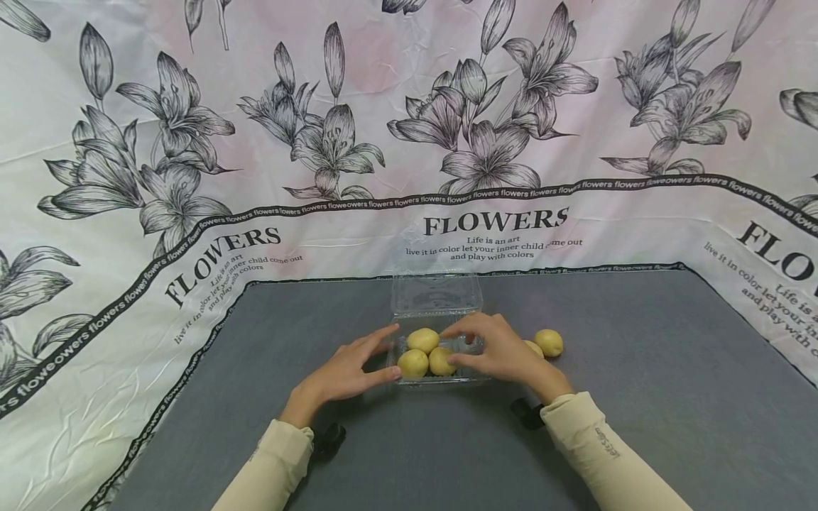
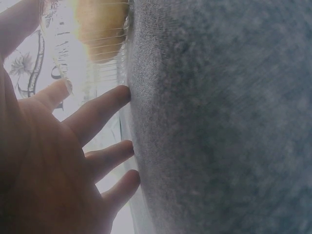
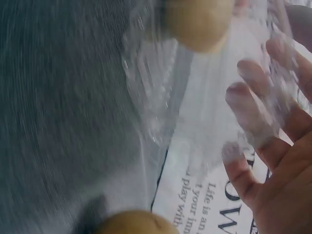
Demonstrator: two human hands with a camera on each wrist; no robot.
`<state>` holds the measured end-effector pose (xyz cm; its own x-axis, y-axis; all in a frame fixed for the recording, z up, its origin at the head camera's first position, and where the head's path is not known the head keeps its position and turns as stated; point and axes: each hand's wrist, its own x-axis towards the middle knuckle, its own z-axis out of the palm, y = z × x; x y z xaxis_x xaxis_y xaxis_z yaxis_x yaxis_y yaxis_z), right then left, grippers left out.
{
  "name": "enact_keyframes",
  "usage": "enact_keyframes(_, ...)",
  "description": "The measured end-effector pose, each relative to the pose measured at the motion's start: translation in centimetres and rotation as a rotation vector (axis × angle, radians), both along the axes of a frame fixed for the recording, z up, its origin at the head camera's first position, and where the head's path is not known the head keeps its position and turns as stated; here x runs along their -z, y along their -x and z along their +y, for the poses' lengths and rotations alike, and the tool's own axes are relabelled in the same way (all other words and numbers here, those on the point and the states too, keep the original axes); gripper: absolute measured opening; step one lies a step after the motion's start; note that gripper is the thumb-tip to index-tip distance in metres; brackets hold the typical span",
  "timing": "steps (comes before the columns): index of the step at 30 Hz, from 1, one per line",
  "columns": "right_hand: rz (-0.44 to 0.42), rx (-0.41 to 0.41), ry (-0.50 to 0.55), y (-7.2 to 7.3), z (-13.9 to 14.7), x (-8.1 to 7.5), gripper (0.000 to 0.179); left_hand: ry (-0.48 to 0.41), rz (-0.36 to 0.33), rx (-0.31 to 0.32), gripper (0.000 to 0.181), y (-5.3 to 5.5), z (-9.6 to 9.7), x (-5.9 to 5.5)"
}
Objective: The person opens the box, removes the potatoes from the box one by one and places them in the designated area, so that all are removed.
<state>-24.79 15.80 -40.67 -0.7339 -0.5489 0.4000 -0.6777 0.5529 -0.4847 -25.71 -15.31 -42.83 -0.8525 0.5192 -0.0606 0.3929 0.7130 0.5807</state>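
Note:
A clear plastic clamshell box (image 1: 441, 382) sits on the table with its lid (image 1: 437, 292) raised at the back. Three yellow lemons lie inside: one lemon (image 1: 423, 341) behind, a lemon (image 1: 412, 363) front left and another lemon (image 1: 442, 361) front right. My left hand (image 1: 348, 369) is at the box's left side, fingers spread, its thumb at the front left corner. Over the right side reaches my right hand (image 1: 495, 348), thumb beside the front right lemon. In the right wrist view its fingers (image 3: 248, 114) show through clear plastic, apart from the lemon (image 3: 200, 24).
Right of the box, partly behind my right hand, lie a lemon (image 1: 548, 343) and another lemon (image 1: 534, 348). The grey table (image 1: 447, 454) meets a flower-printed cloth (image 1: 358, 248) at the back and sides. Dark wrist devices show beneath both sleeves.

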Motion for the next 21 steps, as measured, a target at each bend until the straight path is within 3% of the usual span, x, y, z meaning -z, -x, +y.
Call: enact_keyframes(21, -0.072, 0.076, -0.056, 0.1, -1.8, 1.2, 0.036, -0.001, -0.007, -0.003, 0.080, -0.1, 0.0, -0.2)
